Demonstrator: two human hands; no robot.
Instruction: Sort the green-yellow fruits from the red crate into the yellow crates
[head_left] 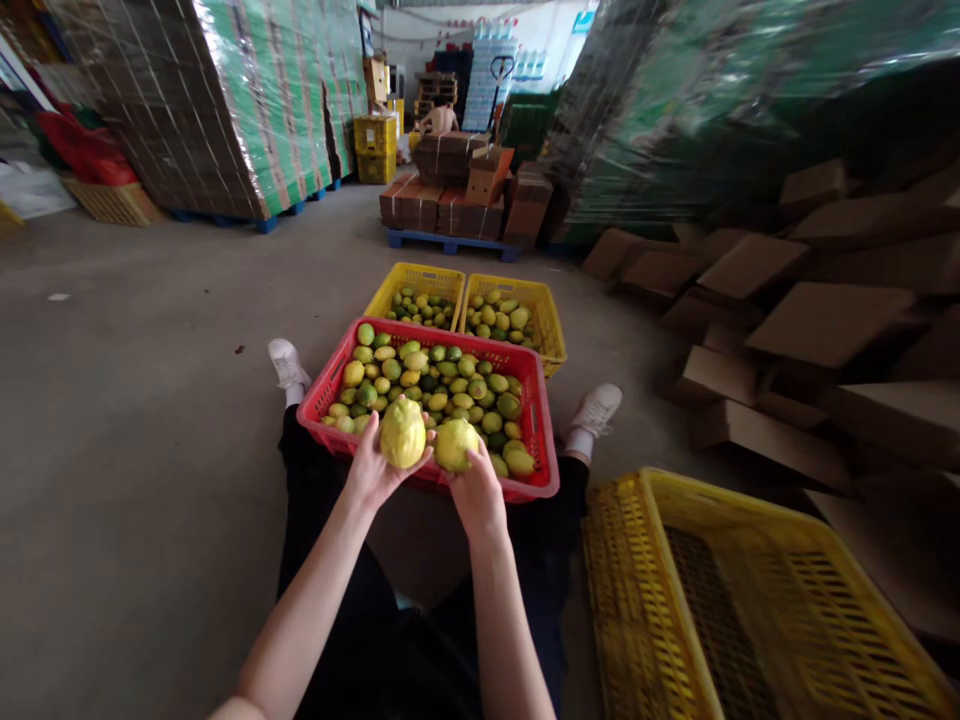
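My left hand (373,478) is wrapped round a large, bumpy yellow lemon (403,434). Close beside it, my right hand (478,490) grips a rounder yellow-green lemon (455,445), thumb along its right side. Both fruits are held up over the near edge of a red crate (550,440). That crate sits between my legs, filled with green and yellow lemons (427,378). Behind it stand two yellow crates, the left one (415,272) holding mostly small green fruit and the right one (553,318) larger yellow ones.
A big yellow crate (649,560) stands by my right leg. Open cardboard boxes (832,320) are heaped on the right. Ahead, a blue pallet (450,243) carries flattened cartons. Wrapped stacks (255,110) rise on both sides, and a person (440,117) is in the background.
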